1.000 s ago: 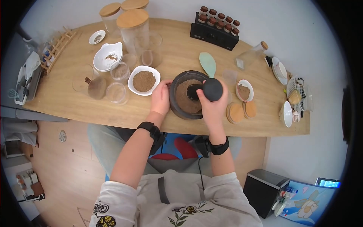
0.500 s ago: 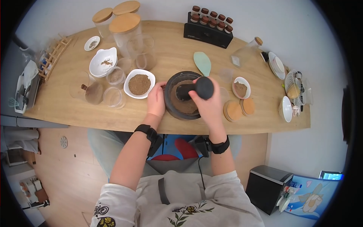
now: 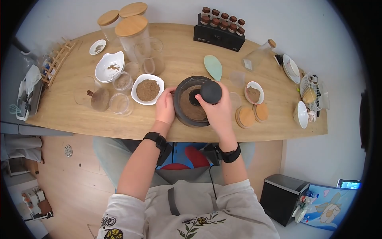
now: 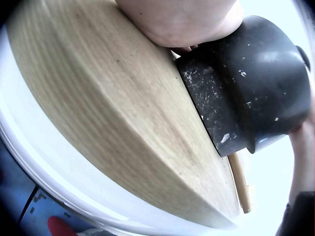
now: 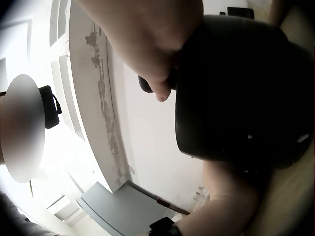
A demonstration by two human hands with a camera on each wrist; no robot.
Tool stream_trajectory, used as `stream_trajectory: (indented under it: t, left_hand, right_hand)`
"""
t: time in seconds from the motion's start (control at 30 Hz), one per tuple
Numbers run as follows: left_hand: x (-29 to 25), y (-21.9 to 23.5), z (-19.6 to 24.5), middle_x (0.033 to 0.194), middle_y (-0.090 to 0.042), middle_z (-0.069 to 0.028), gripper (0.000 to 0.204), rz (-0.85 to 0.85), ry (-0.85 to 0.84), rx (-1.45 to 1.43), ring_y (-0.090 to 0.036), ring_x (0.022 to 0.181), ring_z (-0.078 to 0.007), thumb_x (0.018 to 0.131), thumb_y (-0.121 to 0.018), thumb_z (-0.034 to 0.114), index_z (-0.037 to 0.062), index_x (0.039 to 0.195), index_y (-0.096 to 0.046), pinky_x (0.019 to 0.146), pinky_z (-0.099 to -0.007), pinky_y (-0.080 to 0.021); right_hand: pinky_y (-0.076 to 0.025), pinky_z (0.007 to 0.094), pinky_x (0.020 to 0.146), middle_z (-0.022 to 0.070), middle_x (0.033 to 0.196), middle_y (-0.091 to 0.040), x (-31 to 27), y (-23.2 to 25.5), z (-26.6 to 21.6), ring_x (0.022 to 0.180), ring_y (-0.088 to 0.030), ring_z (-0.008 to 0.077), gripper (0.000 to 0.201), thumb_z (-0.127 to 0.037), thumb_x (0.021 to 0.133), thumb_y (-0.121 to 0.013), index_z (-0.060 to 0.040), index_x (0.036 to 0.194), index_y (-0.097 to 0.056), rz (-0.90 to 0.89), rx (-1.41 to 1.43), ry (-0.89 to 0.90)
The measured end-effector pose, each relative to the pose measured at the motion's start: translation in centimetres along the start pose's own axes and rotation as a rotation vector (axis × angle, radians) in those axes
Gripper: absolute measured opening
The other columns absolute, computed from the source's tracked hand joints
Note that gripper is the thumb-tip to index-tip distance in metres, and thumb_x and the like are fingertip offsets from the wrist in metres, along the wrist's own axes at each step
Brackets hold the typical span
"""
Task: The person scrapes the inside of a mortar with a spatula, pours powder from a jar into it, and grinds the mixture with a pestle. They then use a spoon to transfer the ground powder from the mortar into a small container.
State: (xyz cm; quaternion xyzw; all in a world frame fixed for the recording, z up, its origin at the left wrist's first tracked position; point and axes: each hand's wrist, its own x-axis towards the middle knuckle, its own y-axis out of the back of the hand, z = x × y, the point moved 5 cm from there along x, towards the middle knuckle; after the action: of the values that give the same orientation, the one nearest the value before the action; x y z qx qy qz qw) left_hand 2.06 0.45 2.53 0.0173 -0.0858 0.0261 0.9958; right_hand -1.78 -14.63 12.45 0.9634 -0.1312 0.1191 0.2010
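Note:
A dark mortar (image 3: 182,113) stands near the table's front edge, with brown powder (image 3: 189,104) inside. My left hand (image 3: 165,107) holds its left side, thumb near the rim; in the left wrist view its fingers are mostly hidden behind the mortar (image 4: 251,83). My right hand (image 3: 218,111) grips the black pestle (image 3: 211,92) below its round knob. The pestle leans to the right, its lower end in the powder. In the right wrist view the mortar is a dark shape, with the right hand (image 5: 157,39) above it.
Left of the mortar stand a white bowl of brown powder (image 3: 147,90), clear cups and tall wooden-lidded jars (image 3: 133,34). A green spoon-shaped piece (image 3: 213,67) lies behind it. To the right are a small powder bowl (image 3: 253,94) and wooden lids (image 3: 246,116). A spice rack (image 3: 219,38) stands behind.
The right hand has swung the pestle within the mortar, and its knob now sits further left, more upright than before. The left hand stays on the mortar. The head view has shifted slightly.

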Motion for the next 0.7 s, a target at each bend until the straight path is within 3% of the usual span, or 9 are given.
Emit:
stream_trajectory:
  t: [0.2, 0.3, 0.4, 0.5, 0.6, 0.7]
  left_hand:
    - [-0.1, 0.0, -0.1, 0.089, -0.06, -0.015, 0.028, 0.007, 0.004, -0.01, -0.058, 0.084, -0.022, 0.087, -0.03, 0.008, -0.0051, 0.096, -0.053, 0.078, -0.0299, -0.044]
    - [-0.1, 0.0, 0.1, 0.089, -0.06, -0.0153, 0.028, 0.004, -0.009, -0.009, -0.058, 0.084, -0.0222, 0.087, -0.03, 0.008, -0.0054, 0.096, -0.053, 0.078, -0.0298, -0.044]
    - [0.0, -0.1, -0.1, 0.089, -0.06, -0.0154, 0.028, -0.002, -0.005, 0.0, -0.058, 0.084, -0.0222, 0.087, -0.03, 0.008, -0.0055, 0.096, -0.053, 0.078, -0.0298, -0.044]
    - [-0.1, 0.0, 0.1, 0.089, -0.06, -0.0149, 0.028, 0.007, 0.005, -0.001, -0.058, 0.084, -0.0219, 0.087, -0.03, 0.007, -0.0054, 0.096, -0.053, 0.078, -0.03, -0.044]
    - [-0.1, 0.0, 0.1, 0.089, -0.06, -0.0144, 0.028, 0.012, 0.007, 0.003, -0.058, 0.084, -0.0217, 0.087, -0.03, 0.007, -0.0051, 0.096, -0.053, 0.078, -0.0302, -0.044]
    - [0.0, -0.1, 0.0, 0.089, -0.06, -0.0144, 0.028, 0.004, 0.005, 0.009, -0.057, 0.084, -0.0218, 0.087, -0.03, 0.008, -0.0048, 0.096, -0.054, 0.078, -0.0303, -0.044]
  right_hand:
    - [-0.045, 0.0288, 0.076, 0.0107, 0.097, -0.056, -0.4, 0.4, 1.6, 0.09, -0.056, 0.0186, 0.049, -0.012, 0.066, -0.075, -0.0002, 0.104, -0.047, 0.125, 0.274, 0.079]
    - [-0.045, 0.0292, 0.076, 0.0114, 0.098, -0.056, 0.0, -0.3, 0.8, 0.09, -0.056, 0.0191, 0.05, -0.012, 0.065, -0.075, -0.0001, 0.104, -0.046, -0.038, 0.007, 0.009]
    - [-0.046, 0.0299, 0.076, 0.0118, 0.098, -0.056, -0.1, -0.4, 1.0, 0.09, -0.056, 0.0199, 0.051, -0.013, 0.065, -0.076, 0.0003, 0.104, -0.046, 0.02, 0.027, -0.011]
    - [-0.046, 0.0305, 0.075, 0.0126, 0.097, -0.056, -0.3, -0.1, 2.1, 0.089, -0.056, 0.0217, 0.052, -0.015, 0.065, -0.076, 0.0007, 0.104, -0.046, 0.102, 0.252, 0.036]
    - [-0.046, 0.0305, 0.076, 0.0121, 0.097, -0.057, 0.0, -0.2, 1.7, 0.09, -0.056, 0.0215, 0.052, -0.014, 0.064, -0.076, 0.0007, 0.105, -0.046, -0.014, 0.084, 0.089]
    - [-0.043, 0.0279, 0.083, 0.0094, 0.101, -0.056, 0.0, -1.0, 1.0, 0.095, -0.054, 0.0168, 0.046, -0.001, 0.069, -0.069, -0.0003, 0.106, -0.042, -0.135, -0.02, 0.016]
